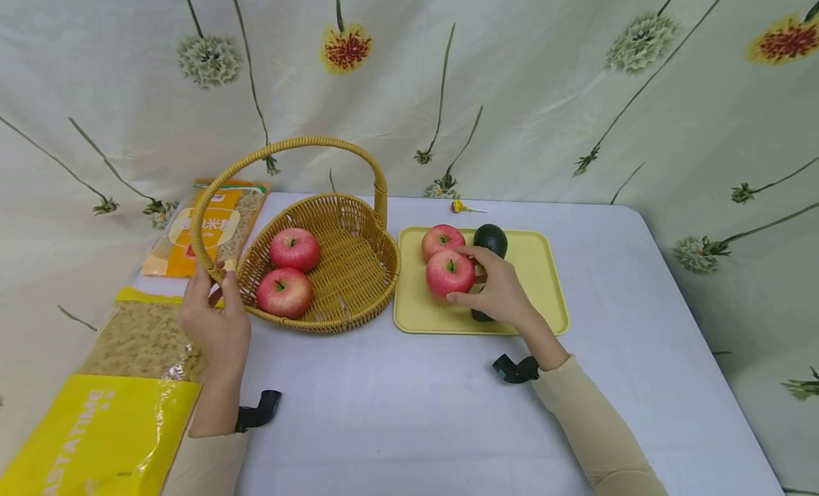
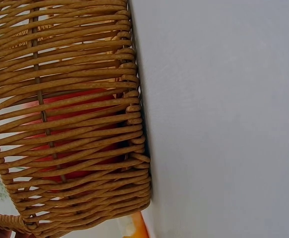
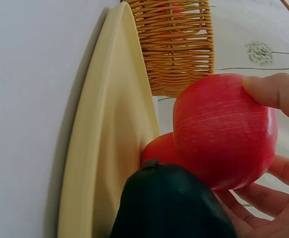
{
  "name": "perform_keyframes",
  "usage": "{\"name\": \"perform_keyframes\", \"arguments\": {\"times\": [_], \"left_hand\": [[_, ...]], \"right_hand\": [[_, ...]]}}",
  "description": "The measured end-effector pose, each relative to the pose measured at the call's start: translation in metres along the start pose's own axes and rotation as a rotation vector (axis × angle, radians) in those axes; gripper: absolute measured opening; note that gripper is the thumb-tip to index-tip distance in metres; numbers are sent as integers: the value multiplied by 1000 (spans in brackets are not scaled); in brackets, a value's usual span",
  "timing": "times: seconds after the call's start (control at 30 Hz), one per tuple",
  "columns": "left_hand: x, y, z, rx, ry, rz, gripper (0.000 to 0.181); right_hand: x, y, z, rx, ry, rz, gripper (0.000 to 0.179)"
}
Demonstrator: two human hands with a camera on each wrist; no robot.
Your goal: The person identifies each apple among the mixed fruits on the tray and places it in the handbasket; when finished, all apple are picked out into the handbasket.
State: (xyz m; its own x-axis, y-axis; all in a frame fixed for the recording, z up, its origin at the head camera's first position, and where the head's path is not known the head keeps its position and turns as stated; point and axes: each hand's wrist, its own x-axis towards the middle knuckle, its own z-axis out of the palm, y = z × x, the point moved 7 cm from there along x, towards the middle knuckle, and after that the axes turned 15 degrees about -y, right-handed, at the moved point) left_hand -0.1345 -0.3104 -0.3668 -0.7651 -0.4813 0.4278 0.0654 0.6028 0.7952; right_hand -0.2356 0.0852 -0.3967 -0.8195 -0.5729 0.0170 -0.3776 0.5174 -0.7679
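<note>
My left hand (image 1: 220, 317) grips the wicker basket's handle (image 1: 203, 258) low on its left side. Two red apples (image 1: 295, 249) lie in the left part of the basket (image 1: 345, 283); the left wrist view shows its woven wall (image 2: 60, 119) with red behind the gaps. Over the yellow tray (image 1: 537, 290), my right hand (image 1: 495, 286) holds a red apple (image 1: 451, 274) between thumb and fingers. In the right wrist view this apple (image 3: 224, 131) is raised above the tray floor. Another apple (image 1: 441, 239) sits behind it, beside a dark green avocado (image 1: 491, 239). A second dark avocado (image 1: 480, 315) is mostly hidden under the right hand.
A small wrapped lollipop (image 1: 462, 207) lies behind the tray. Left of the basket are an orange food packet (image 1: 214, 229) and a large yellow pasta bag (image 1: 121, 396). A flowered cloth (image 1: 512, 91) hangs behind the white table (image 1: 384, 418).
</note>
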Motion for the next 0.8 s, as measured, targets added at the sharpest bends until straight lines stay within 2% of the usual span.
{"name": "perform_keyframes", "arguments": {"times": [0.37,0.63,0.8], "left_hand": [[1,0,0,2,-2,-8,38],[1,-1,1,-2,-5,-16,38],[0,-1,1,2,-10,-14,38]], "right_hand": [[-5,-5,-9,43,33,-35,71],[-11,-28,-8,143,39,-119,71],[-10,-46,2,206,8,-121,72]]}}
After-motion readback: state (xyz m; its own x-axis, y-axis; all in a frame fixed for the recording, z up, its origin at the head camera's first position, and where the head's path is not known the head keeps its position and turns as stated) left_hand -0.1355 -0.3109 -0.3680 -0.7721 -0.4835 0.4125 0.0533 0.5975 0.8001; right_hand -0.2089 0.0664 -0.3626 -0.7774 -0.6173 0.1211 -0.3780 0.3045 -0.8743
